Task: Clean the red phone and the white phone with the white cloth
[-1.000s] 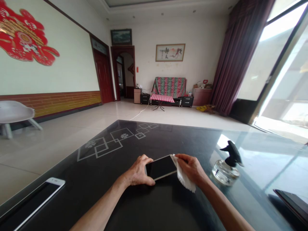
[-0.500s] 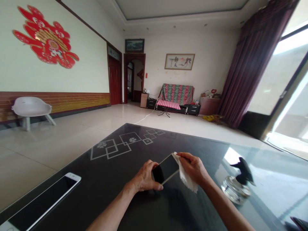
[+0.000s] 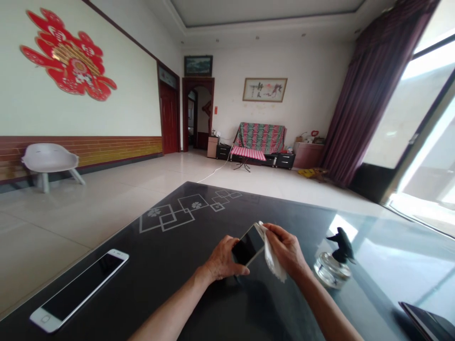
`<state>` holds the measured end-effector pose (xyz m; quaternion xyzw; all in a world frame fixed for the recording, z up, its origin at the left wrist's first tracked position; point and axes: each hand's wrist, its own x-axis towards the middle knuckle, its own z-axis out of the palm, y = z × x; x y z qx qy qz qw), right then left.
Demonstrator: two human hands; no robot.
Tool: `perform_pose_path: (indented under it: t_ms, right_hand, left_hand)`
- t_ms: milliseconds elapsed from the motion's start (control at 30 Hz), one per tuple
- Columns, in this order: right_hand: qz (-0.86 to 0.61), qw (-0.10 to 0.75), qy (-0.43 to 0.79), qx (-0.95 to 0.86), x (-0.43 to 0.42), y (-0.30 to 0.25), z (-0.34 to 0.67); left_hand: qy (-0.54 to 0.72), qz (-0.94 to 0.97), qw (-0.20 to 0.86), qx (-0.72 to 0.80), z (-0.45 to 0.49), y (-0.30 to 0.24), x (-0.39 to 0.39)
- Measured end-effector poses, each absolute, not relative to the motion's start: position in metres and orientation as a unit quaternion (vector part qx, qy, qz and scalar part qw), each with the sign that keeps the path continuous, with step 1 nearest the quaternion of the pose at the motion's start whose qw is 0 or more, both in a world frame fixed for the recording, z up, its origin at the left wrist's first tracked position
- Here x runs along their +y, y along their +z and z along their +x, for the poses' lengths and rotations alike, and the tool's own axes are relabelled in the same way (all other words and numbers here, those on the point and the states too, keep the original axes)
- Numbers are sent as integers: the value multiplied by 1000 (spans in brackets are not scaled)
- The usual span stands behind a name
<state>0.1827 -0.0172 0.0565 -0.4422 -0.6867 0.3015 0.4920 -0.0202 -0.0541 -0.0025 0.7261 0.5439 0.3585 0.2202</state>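
A smartphone with a dark screen and pale rim is held tilted above the table, between both hands. My left hand grips its near left end, thumb along the lower edge and fingers round the upper side. In my right hand is a white cloth, pinched against the phone's far right edge, with its loose end hanging below. The fingertips behind the phone and cloth are hidden. To the left, a second, white-framed smartphone lies face up on the black table.
A clear spray bottle with a black trigger head stands right of my right arm. At the lower right edge lies a dark flat object, partly cut off. Beyond the table are a white chair and a small checked table.
The view has shifted, bringing more of the white phone and the dark object at right into sight. Both hands keep their hold on phone and cloth; the phone's tilt differs slightly.
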Motion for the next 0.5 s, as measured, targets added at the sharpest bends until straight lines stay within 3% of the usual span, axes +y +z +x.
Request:
perform_pose_path:
  t_ms: [500]
  right_hand:
    - [-405,528,344,-662,-17,55,167]
  left_hand:
    - [395,743,184,508,-17,25,-40]
